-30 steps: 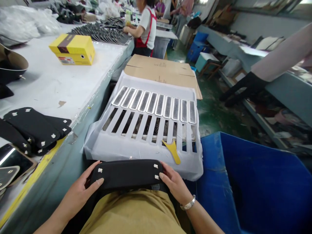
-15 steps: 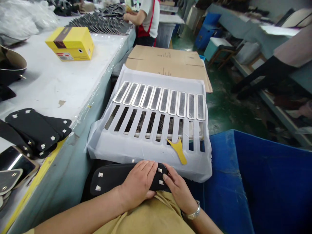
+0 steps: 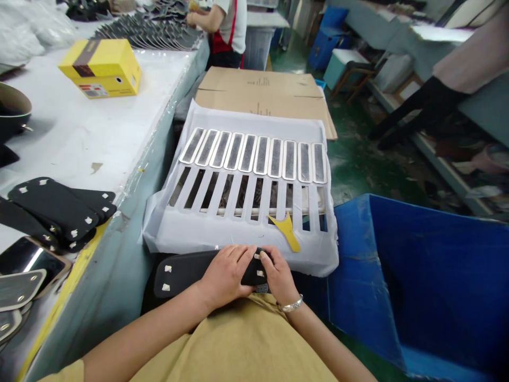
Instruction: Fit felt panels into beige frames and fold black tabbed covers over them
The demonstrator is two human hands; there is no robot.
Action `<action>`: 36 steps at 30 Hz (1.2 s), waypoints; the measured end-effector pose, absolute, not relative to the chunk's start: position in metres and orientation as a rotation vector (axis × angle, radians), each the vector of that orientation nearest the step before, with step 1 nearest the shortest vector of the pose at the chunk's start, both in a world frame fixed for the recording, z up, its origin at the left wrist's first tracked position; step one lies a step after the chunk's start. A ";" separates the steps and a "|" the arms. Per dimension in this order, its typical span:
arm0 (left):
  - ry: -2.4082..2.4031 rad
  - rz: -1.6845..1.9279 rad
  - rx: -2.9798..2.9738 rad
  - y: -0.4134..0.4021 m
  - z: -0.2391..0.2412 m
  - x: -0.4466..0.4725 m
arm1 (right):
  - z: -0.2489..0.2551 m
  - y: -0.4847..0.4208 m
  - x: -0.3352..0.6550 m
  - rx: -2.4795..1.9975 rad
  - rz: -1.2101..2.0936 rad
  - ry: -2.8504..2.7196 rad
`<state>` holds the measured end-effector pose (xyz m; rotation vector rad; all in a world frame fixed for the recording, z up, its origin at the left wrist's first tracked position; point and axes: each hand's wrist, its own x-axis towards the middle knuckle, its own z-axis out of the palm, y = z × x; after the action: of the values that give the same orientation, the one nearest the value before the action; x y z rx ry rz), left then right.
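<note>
A long black panel with rounded ends (image 3: 185,269) lies across my lap, small white tabs near both its ends. My left hand (image 3: 231,270) wraps over it right of the middle, thumb on the near edge. At the panel's right end, my right hand (image 3: 280,276) grips the edge, its thumb at the upper white tab (image 3: 256,256). A second white tab (image 3: 260,273) shows just below. Just ahead, a white-covered rack (image 3: 199,233) carries a row of pale-rimmed dark strips (image 3: 247,153) above a row of slots. A yellow forked piece (image 3: 287,232) rests on its near side.
On the left table (image 3: 107,132) are a yellow box (image 3: 101,69) and a stack of black panels (image 3: 53,207). A big blue bin (image 3: 353,265) stands at my right. Flattened cardboard (image 3: 258,93) lies beyond the rack. One person (image 3: 226,32) works at the back, another stands at right.
My right thumb has shifted up from beside the lower tab to the upper tab at the panel's right end. The left hand keeps its hold. The view has shifted slightly.
</note>
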<state>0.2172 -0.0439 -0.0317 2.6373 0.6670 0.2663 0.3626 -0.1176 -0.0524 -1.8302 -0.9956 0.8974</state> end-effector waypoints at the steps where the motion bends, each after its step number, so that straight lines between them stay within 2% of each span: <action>1: 0.636 0.271 2.655 -0.044 -0.030 0.213 | -0.051 -0.119 0.365 -1.806 0.930 -1.007; 6: 0.342 0.294 2.849 -0.053 -0.021 0.175 | -0.045 -0.129 0.386 -1.658 1.168 -1.164; 10: 0.423 0.269 2.899 -0.060 -0.023 0.155 | -0.044 -0.135 0.397 -1.523 1.364 -1.325; 12: 0.474 0.269 2.902 -0.062 -0.026 0.154 | -0.042 -0.134 0.395 -1.596 1.312 -1.421; 17: 0.521 0.322 2.948 -0.061 -0.028 0.148 | -0.025 -0.119 0.375 -2.012 0.861 -1.728; 20: 0.619 0.355 2.980 -0.060 -0.024 0.124 | -0.013 -0.105 0.364 -2.090 0.773 -1.930; 31: 0.782 0.432 3.022 -0.057 -0.010 0.042 | -0.001 -0.033 0.301 -1.882 0.940 -2.507; 33: 0.830 0.470 2.916 -0.057 -0.009 0.036 | -0.001 -0.027 0.283 -1.815 0.973 -2.530; 36: 1.181 0.591 2.491 -0.053 -0.013 0.027 | -0.002 -0.022 0.260 -1.769 1.007 -2.521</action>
<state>0.0270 -0.0529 -0.0130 2.4909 1.1813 0.5912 0.2604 -0.0218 -0.0022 -1.7694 -2.5210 1.0068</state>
